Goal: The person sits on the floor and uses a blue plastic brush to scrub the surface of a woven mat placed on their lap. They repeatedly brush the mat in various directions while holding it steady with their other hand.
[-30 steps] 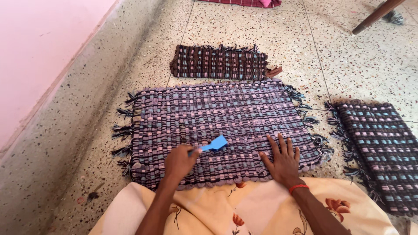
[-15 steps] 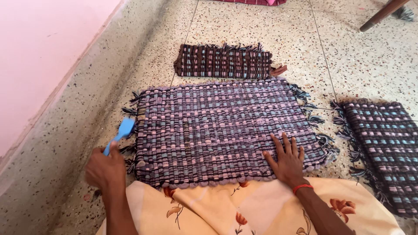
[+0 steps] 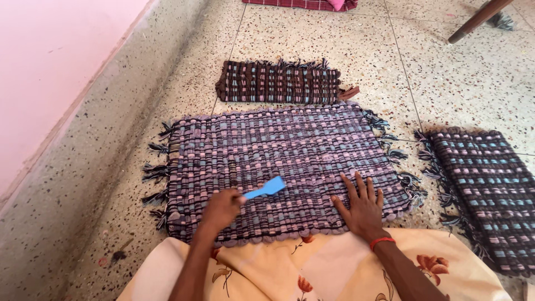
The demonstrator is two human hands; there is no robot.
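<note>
Blue plastic, a small flat tool (image 3: 266, 188), sits in my left hand (image 3: 221, 208), fingers closed round its handle, its blade over the woven purple mat (image 3: 278, 145) on the speckled floor (image 3: 100, 167). My right hand (image 3: 362, 209) lies flat, fingers spread, on the mat's near edge. Whether the blade touches the weave, I cannot quite tell.

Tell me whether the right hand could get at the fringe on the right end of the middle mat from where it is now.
Probably yes. The right hand lies flat on the middle mat, and the fringe on that end sits just beyond its fingers with only open mat between. The left hand holds the blue tool farther left, out of the way.
</note>
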